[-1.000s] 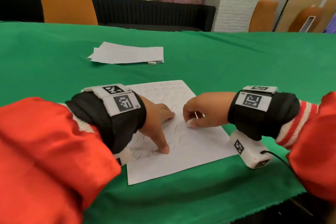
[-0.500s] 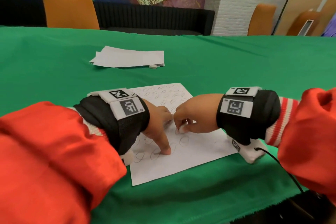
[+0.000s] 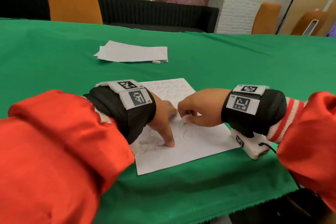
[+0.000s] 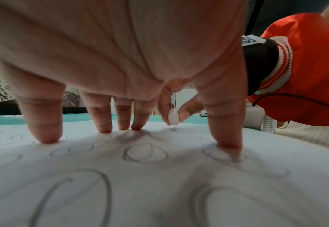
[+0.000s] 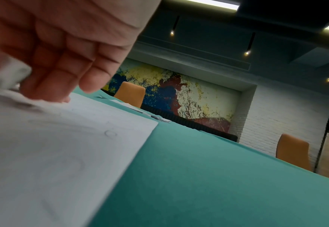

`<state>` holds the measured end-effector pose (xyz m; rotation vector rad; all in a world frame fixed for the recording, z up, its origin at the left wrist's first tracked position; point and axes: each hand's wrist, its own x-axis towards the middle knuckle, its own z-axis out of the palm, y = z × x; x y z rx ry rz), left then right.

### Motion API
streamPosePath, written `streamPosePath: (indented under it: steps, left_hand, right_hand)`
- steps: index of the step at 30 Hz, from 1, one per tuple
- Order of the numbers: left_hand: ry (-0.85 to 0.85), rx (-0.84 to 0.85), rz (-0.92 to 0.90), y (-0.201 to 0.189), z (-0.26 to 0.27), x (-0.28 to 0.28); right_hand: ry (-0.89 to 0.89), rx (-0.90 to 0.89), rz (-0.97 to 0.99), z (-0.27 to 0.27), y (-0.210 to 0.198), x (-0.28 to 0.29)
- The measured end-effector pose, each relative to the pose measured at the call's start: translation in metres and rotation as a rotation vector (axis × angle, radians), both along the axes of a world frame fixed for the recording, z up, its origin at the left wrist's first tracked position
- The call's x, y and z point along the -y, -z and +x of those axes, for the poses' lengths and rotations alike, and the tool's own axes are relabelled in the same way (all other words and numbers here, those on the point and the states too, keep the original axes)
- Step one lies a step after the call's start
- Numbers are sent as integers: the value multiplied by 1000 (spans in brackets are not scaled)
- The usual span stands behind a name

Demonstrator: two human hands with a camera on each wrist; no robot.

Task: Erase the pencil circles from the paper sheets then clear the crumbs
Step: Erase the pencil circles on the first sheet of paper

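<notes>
Left hand (image 3: 161, 114) is spread, all five fingertips (image 4: 49, 136) planted on the sheet (image 3: 190, 151), pinning it flat. Thumb tip sits at about 6 o'clock from the palm in the head view, on a pencil circle (image 3: 158, 146).

Right hand (image 3: 198, 109) pinches a small white eraser (image 3: 185, 119) between thumb and forefinger; the other fingers are curled in. In the left wrist view the eraser (image 4: 173, 117) hangs just over the paper, tip at or just above the surface, can't tell if it's touching. The right wrist view shows only a blurred white edge of it at the far left.

The sheet lies on the green cloth (image 3: 236, 63) right in front of the person, slightly rotated. Circles cover its 12 o'clock end and the left half by the left hand. The strip at 3 to 5 o'clock from the eraser looks mostly blank, with a few faint marks.

Stack of more paper (image 3: 132, 52) at 12 o'clock, well apart from the sheet. A second small eraser (image 3: 156, 62) lies just beside the stack's near edge.

Crumbs: too small to make out in any view.

Orange chair (image 3: 72, 2) behind the table at 11 o'clock, another (image 3: 266, 18) at 1 o'clock.
</notes>
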<state>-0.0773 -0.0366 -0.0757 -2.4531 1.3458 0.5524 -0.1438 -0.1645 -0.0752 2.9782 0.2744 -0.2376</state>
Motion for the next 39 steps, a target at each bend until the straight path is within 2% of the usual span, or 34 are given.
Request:
streamPosePath:
  steps: [3,7,16,22,27,30,35,39]
  left_hand:
    - [-1,5,0,0,-1,0]
    - [4,24,6,-1,-1,0]
    - [16,17,15,0,-1,0]
    - [26,16,29,-1,-1,-1]
    - [29,9,20,-1,-2,-1]
    - [16,-29,-3,0,-2,-2]
    - [16,-1,2,0,-4,-2]
    - [6,-19,1,-1,-4,-2]
  right_hand:
    - [-15,4,114,-4,-5,6]
    - [4,-107,34,-5,-12,8]
    - [56,-85,57,3,-2,-5]
    - [47,-137,52,-5,0,-14]
    - [72,-73,22,-4,0,-17]
    - [27,-124,35,-9,1,-23]
    - [97,-81,28,-6,-1,-20]
    - [71,-130,62,-10,0,-21]
